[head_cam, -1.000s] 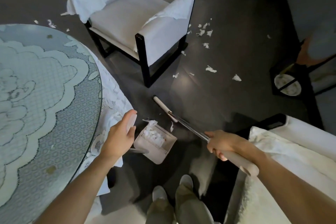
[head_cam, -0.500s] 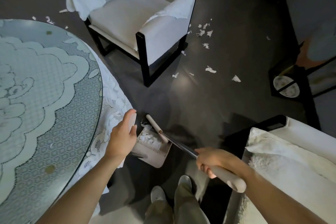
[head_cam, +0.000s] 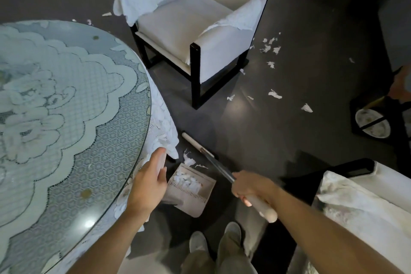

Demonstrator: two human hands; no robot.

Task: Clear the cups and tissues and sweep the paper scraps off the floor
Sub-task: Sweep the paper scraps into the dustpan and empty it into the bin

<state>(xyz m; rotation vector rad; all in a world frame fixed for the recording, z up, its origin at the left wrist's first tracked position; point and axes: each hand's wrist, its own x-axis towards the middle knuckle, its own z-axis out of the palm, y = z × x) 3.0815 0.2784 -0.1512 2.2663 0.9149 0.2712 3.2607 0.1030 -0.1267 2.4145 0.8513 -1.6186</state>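
My left hand grips the upright handle of a beige dustpan that sits on the dark floor beside the table. White paper scraps are piled inside the pan, and a couple lie just beyond its mouth. My right hand grips the broom by its beige grip; the shaft slants up-left and the narrow broom head rests on the floor past the pan's mouth. More scraps are scattered on the floor to the right of the armchair, with a cluster farther back.
A round glass-topped table with a lace cloth fills the left. A white armchair with a dark frame stands ahead, another white chair at lower right. A dark stand with a plate is at the right. My shoes are below.
The broom head swept in toward the dustpan mouth, then drew back a little past it. My right hand moved closer to my body. The dustpan stayed about where it was.
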